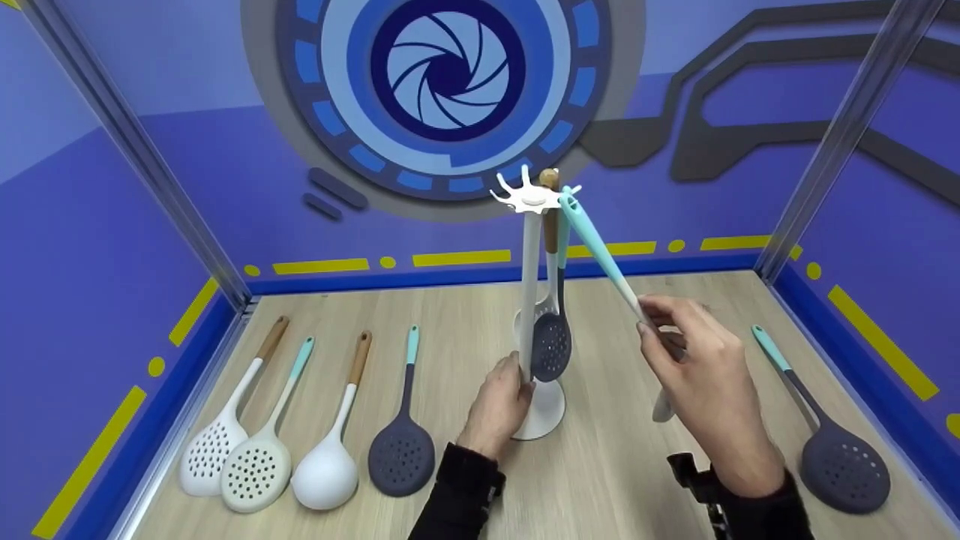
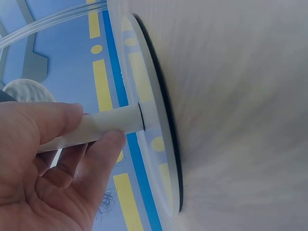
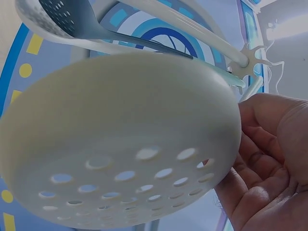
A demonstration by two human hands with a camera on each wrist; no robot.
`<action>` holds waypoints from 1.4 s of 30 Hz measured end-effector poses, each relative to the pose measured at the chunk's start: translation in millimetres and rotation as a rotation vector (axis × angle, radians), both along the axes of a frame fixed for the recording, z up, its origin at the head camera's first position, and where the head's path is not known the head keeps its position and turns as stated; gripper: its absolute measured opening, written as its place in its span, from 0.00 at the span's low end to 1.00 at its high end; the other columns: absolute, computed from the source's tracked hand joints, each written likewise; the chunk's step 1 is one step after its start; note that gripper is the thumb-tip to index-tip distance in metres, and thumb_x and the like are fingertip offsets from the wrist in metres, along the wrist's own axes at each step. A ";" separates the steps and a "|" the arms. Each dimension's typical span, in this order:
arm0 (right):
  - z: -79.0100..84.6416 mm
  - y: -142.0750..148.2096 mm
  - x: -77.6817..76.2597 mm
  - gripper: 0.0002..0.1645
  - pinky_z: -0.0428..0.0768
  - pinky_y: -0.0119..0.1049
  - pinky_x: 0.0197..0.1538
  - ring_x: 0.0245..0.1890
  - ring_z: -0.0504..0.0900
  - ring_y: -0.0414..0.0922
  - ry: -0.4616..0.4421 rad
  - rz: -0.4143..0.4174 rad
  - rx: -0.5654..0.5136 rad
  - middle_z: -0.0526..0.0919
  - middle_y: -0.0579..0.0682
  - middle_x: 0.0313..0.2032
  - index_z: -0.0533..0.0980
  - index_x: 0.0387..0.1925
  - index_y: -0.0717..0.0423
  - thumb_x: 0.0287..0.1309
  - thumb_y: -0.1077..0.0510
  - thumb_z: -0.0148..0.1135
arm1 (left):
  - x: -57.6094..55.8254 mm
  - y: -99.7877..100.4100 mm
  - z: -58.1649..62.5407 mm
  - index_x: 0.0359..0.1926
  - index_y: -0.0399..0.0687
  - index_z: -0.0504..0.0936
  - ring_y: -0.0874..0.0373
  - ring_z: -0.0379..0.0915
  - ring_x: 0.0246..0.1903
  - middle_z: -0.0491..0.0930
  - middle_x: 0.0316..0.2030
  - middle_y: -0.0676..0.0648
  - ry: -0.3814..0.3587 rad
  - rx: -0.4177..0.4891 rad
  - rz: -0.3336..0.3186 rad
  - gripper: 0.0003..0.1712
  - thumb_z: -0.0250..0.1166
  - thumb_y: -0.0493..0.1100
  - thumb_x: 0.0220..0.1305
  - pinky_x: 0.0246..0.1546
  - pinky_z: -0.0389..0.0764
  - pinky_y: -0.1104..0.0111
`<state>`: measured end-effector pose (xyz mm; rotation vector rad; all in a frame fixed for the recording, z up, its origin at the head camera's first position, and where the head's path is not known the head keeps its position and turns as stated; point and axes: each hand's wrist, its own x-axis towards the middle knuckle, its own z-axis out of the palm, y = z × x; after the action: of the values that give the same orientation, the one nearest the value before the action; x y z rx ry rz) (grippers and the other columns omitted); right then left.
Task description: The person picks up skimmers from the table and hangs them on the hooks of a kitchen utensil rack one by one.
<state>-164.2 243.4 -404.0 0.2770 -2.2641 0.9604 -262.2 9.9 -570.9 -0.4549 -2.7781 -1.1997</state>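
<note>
My left hand [image 1: 499,401] grips the white post of a utensil stand [image 1: 529,277] low down, just above its round base [image 2: 154,115]. With fingers and thumb, my right hand [image 1: 705,375] pinches the pale neck of a cream skimmer [image 1: 600,240]. This skimmer's teal handle slants up leftward, its end at the stand's hooked crown [image 1: 525,196]; whether it sits on a hook I cannot tell. Its perforated bowl [image 3: 125,125] fills the right wrist view. From the crown hang a dark grey slotted spoon [image 1: 551,349] and a white utensil with a wooden handle [image 1: 551,232].
On the wooden table's left lie a white skimmer [image 1: 214,454], another cream skimmer [image 1: 256,472], a white ladle [image 1: 326,476] and a dark slotted turner [image 1: 401,454]. Another dark slotted turner [image 1: 846,469] lies at the right. Blue printed panels [image 1: 420,225] enclose the back and sides.
</note>
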 end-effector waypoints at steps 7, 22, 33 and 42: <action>-2.0 -1.7 -0.9 0.23 0.81 0.08 0.56 0.53 0.96 0.54 0.005 0.017 -0.009 0.93 0.57 0.53 0.87 0.66 0.60 0.75 0.75 0.73 | 1.9 0.4 -0.1 0.75 0.37 0.80 0.36 0.88 0.71 0.88 0.66 0.33 0.004 0.006 0.001 0.25 0.67 0.30 0.82 0.72 0.90 0.42; -7.2 -7.2 -8.3 0.21 0.97 0.33 0.51 0.50 0.99 0.54 -0.047 0.017 0.013 0.93 0.58 0.53 0.85 0.66 0.61 0.76 0.73 0.73 | 2.9 -0.4 0.0 0.77 0.41 0.79 0.36 0.88 0.72 0.88 0.68 0.33 -0.007 0.018 0.004 0.27 0.66 0.30 0.82 0.73 0.89 0.41; -16.0 -14.3 -17.6 0.22 0.98 0.51 0.54 0.53 0.98 0.56 -0.045 0.023 0.050 0.92 0.61 0.52 0.83 0.65 0.64 0.75 0.74 0.74 | 1.2 -1.1 -0.7 0.73 0.40 0.80 0.36 0.89 0.71 0.88 0.67 0.34 0.015 0.008 -0.005 0.24 0.67 0.31 0.82 0.73 0.90 0.43; -23.2 -20.5 -23.1 0.24 0.98 0.49 0.55 0.55 0.96 0.56 -0.069 0.039 0.062 0.91 0.61 0.53 0.81 0.68 0.66 0.76 0.73 0.74 | 1.6 0.5 0.1 0.75 0.39 0.80 0.37 0.90 0.69 0.89 0.65 0.33 0.014 0.020 -0.004 0.25 0.67 0.29 0.81 0.69 0.93 0.44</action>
<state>-187.4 222.9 -427.3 0.3206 -2.3622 0.9344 -260.6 10.4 -570.8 -0.4664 -2.7516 -1.2196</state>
